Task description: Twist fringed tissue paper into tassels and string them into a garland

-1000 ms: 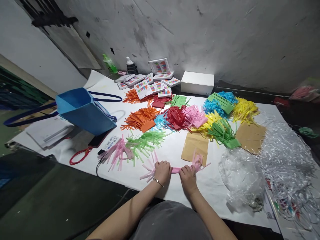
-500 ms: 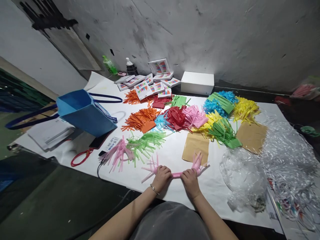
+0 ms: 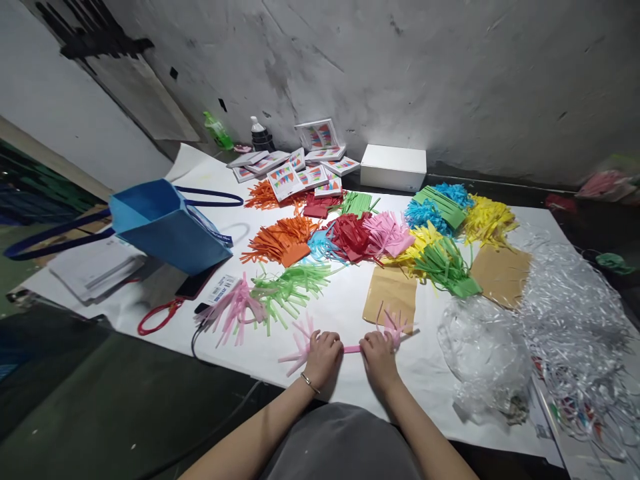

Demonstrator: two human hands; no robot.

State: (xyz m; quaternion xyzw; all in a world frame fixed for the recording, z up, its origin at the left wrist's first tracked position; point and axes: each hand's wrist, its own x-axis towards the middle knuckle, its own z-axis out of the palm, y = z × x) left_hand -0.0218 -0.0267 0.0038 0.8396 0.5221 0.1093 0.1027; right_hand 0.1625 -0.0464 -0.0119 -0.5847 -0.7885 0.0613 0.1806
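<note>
A pink tissue paper tassel (image 3: 352, 349) lies across the near part of the white-covered table, its middle drawn into a narrow roll and its fringes splayed at both ends. My left hand (image 3: 324, 357) is closed on the roll's left side, fringe strips poking out beyond the fingers. Closed on the right side is my right hand (image 3: 379, 357), with a short stretch of roll showing between the two. The right fringe overlaps a brown paper sheet (image 3: 390, 297). Left of my hands lie another pink tassel (image 3: 239, 308) and a light green tassel (image 3: 293, 287).
Bundles of coloured fringe, such as an orange one (image 3: 287, 240), spread behind. A blue bag (image 3: 173, 230) stands left. Clear plastic wrap (image 3: 483, 357) and a heap of shiny strips (image 3: 570, 313) lie right. Small picture boxes (image 3: 313, 175) and a white box (image 3: 393, 167) sit near the wall.
Both hands stay on the pink roll, which looks thinner between them now. The fringe ends have shifted slightly. The camera view has moved a little.
</note>
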